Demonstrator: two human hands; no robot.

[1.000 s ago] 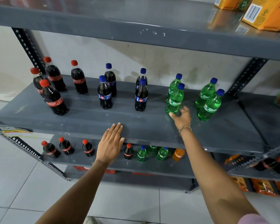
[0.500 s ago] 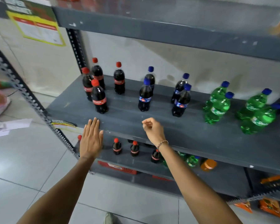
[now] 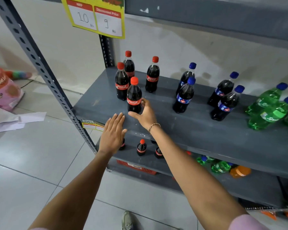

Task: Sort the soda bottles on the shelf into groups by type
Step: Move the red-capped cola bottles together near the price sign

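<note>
Right hand [image 3: 145,116] moved left, grip grasping glossy red-capped cola bottle [image 3: 134,97]; left hand [image 3: 112,135] flat.

Left hand [image 3: 113,132] lies flat with straight fingers; right hand [image 3: 144,114], arm outstretched, curls round a cola bottle [image 3: 134,95].

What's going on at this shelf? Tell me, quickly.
A person is sorting a grey shelf by drink type. Their right hand curls round the front cola bottle, while the left hand lies flat on the shelf edge. Red-capped colas stand left, blue-capped dark bottles in the middle, green bottles right.
</note>
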